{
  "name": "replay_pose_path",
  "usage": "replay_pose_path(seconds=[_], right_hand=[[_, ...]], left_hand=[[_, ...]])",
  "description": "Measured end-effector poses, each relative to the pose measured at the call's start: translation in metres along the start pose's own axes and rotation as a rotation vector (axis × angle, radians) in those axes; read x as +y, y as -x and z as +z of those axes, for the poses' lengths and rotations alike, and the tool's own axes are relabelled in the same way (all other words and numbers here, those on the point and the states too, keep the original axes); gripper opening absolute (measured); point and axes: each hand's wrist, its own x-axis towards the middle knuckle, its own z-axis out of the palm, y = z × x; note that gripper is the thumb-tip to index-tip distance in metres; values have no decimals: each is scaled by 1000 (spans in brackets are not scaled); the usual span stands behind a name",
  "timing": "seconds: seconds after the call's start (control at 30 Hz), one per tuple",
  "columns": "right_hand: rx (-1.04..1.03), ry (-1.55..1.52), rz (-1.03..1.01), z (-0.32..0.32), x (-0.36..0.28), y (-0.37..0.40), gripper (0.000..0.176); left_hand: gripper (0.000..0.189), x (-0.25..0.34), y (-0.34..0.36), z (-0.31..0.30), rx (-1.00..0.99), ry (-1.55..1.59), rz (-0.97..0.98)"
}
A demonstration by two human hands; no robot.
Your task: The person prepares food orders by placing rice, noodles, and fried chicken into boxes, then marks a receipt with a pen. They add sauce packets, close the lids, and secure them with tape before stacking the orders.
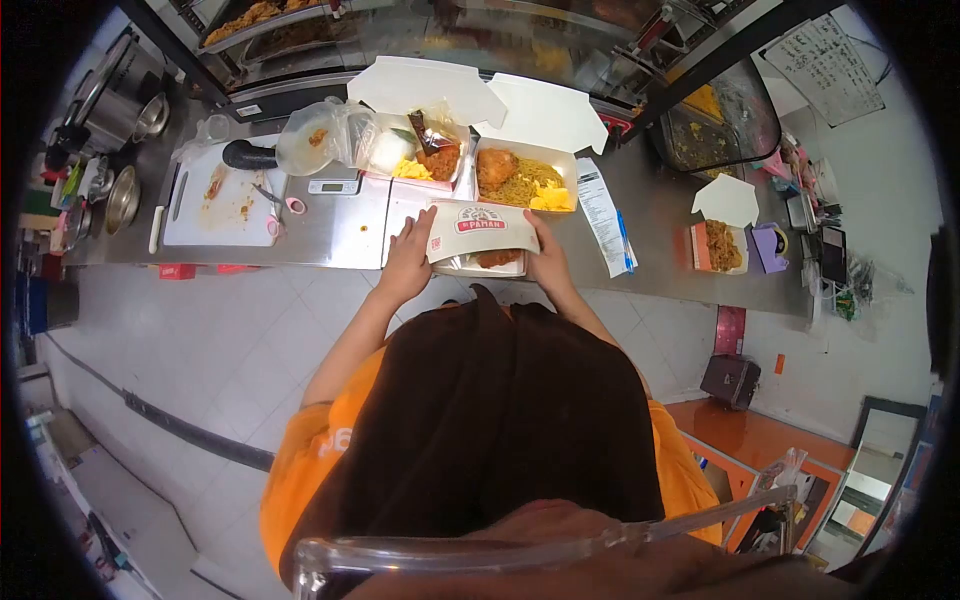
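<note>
A white takeaway food box [482,221] with a red printed logo sits at the counter's front edge, its lid partly lowered. Fried chicken [497,258] shows through the gap at its near side. My left hand [408,258] grips the box's left side, and my right hand [546,255] holds the right side. Just behind are two open boxes: one has rice [391,152], fried chicken, egg and a dark sachet; the other holds noodles [527,182], chicken and egg.
On the left lie a white cutting board [222,205], scissors [290,204], a knife [157,222] and a digital scale [334,187]. A printed receipt [602,215] and a smaller open food box [719,240] are at right. A glass display case [540,45] stands behind the counter.
</note>
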Motion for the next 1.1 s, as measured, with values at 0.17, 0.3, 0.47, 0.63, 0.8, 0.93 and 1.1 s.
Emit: replay_pose_path(seconds=[0.17, 0.3, 0.47, 0.63, 0.8, 0.93, 1.1], right_hand=[[-57, 66, 89, -10, -8, -11, 51], [-214, 288, -67, -7, 3, 6, 72], [-367, 573, -27, -13, -9, 24, 102], [-376, 939, -324, -23, -44, 12, 96], [-492, 893, -446, -15, -41, 6, 70], [-509, 1020, -471, -14, -28, 2, 59], [-400, 841, -620, -9, -15, 14, 54]], left_hand=[[70, 9, -11, -30, -234, 557, -136], [76, -2, -7, -17, -218, 556, -23], [101, -14, -1, -26, -215, 523, 146], [85, -11, -20, -54, -375, 516, 239], [68, -14, -30, -54, -410, 482, 248], [63, -4, -31, -59, -479, 464, 106], [62, -16, 1, -21, -125, 223, 341]])
